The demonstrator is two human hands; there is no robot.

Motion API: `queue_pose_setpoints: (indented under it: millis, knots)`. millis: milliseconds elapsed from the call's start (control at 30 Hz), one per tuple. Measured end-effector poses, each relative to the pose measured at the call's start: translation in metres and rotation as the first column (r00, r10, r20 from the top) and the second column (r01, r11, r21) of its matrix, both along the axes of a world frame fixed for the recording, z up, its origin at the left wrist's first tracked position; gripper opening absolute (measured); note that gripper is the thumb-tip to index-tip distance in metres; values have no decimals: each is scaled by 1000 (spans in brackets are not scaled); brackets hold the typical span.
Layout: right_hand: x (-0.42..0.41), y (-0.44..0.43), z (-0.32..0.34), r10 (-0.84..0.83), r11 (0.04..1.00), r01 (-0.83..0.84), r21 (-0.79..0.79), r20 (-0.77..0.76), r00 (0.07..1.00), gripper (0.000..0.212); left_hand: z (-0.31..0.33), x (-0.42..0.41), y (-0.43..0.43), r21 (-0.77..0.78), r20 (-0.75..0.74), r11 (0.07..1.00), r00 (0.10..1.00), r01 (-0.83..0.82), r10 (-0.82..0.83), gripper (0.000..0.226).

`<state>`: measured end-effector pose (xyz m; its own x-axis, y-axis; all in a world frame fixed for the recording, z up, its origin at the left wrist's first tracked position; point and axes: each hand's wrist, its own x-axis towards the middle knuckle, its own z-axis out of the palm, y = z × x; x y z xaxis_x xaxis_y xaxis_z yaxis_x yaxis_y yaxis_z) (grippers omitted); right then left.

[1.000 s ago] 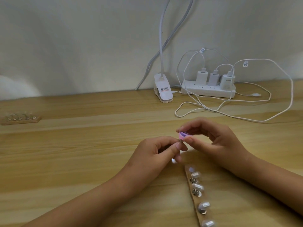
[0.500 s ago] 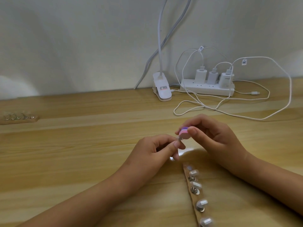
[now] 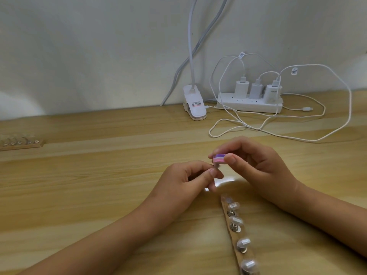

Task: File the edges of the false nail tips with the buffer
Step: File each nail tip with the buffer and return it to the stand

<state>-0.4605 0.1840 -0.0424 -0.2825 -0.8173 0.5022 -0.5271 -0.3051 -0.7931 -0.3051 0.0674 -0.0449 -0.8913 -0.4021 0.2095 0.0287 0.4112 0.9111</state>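
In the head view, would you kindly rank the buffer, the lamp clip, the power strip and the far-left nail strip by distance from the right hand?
1. Buffer: held in the right hand.
2. Power strip: behind, by the wall.
3. Lamp clip: behind, leftward.
4. Nail strip: far left.

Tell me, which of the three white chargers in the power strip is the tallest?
The leftmost charger on the power strip. Its top stands higher than the middle charger and the right one, which is squatter and rounder.
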Motion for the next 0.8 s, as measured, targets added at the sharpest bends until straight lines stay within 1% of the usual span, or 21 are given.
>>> queue_pose_setpoints:
  millis: [67, 167, 267, 433, 533, 600, 800]
  knots:
    - [0, -1, 0, -5, 999, 4, 38, 23, 1000, 23, -1, 0, 0, 7, 1, 1000, 1000, 2, -2, 17]
    - [-1, -1, -1, -16, 1000, 16, 9, 2, 1000, 22, 0, -1, 1, 20, -7, 1000, 1000, -2, 2, 17]
    - [-1, -1, -1, -15, 999, 14, 36, 26, 1000, 20, -1, 0, 0, 20, -15, 1000, 1000, -7, 7, 17]
    - [-3, -1, -1, -22, 999, 23, 36, -8, 1000, 22, -2, 0, 0, 10, -11, 1000, 1000, -11, 11, 17]
    - [-4, -1, -2, -33, 999, 33, 5, -29, 999, 22, -2, 0, -1, 9, -15, 1000, 1000, -8, 8, 17]
    - [-4, -1, -2, -28, 999, 29, 25, -26, 999, 20, -3, 0, -1, 18, -25, 1000, 1000, -14, 14, 17]
    - [-5, -1, -2, -33, 999, 33, 9, -25, 999, 24, -4, 0, -2, 29, -43, 999, 999, -24, 25, 21]
